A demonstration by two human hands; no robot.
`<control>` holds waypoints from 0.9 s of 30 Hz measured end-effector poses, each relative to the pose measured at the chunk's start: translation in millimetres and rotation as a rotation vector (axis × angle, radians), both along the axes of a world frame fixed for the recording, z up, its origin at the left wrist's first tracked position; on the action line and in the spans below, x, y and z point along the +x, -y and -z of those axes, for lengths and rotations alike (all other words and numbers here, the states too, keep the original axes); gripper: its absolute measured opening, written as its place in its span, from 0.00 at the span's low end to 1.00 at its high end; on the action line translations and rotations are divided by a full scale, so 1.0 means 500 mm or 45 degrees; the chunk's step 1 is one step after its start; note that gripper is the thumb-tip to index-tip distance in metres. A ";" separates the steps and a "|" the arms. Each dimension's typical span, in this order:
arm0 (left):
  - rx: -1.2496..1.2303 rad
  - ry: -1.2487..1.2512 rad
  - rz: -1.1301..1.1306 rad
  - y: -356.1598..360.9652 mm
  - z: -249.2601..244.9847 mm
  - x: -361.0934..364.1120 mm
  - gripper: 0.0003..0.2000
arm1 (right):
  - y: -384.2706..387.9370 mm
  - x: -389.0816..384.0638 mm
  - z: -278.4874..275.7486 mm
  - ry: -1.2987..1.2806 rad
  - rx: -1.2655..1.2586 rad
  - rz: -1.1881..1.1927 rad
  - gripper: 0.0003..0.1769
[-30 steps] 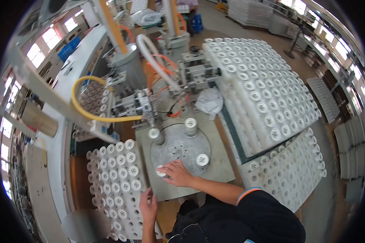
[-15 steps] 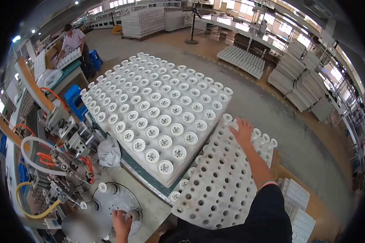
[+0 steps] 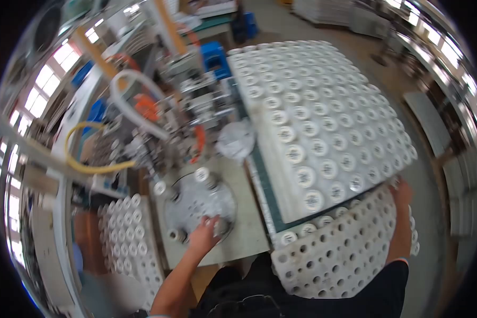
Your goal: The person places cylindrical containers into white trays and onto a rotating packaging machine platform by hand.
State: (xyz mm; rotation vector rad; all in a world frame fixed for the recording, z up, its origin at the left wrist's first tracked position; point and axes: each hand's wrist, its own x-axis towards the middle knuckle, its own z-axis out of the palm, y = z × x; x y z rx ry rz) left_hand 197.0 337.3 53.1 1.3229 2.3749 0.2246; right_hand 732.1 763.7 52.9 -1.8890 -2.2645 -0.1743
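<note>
My left hand reaches over the round metal turntable, fingers curled against the fixture at its right side. Blur hides what, if anything, is pinched there. White LED bulb housings stand in two other fixtures, one bulb housing at the back and another at the left. My right hand is at the far right corner of the perforated white tray. Its fingers close around a white bulb housing, partly hidden.
A large foam tray full of bulb housings sits beyond the perforated one. Left of it stand a machine with hoses and a plastic bag. Another tray of bulb parts lies at lower left. A blue stool is behind.
My view has swung left and down, toward the turntable. My right hand, spread over the tray's far edge before, now has its fingers drawn together at the corner. My left hand stays by the fixture.
</note>
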 end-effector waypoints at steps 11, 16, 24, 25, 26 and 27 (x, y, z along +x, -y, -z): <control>0.546 0.167 -0.430 0.253 -0.040 -0.004 0.28 | 0.560 -0.511 0.003 -1.045 -0.072 -0.595 0.32; 0.495 0.237 -0.753 0.461 -0.047 0.004 0.29 | 0.807 -0.946 -0.036 -0.880 -0.757 -1.432 0.34; 0.468 -0.108 -1.335 0.767 -0.057 0.044 0.30 | 0.914 -1.165 0.143 -0.157 -0.507 -1.661 0.42; 0.459 -0.115 -1.375 0.793 -0.056 0.037 0.30 | 0.918 -1.166 0.129 -0.220 -0.493 -1.649 0.45; 0.447 -0.149 -1.430 0.820 -0.054 0.026 0.30 | 0.921 -1.159 0.116 -0.277 -0.480 -1.619 0.47; 0.438 -0.180 -1.471 0.843 -0.050 0.011 0.30 | 0.925 -1.154 0.109 -0.266 -0.487 -1.626 0.47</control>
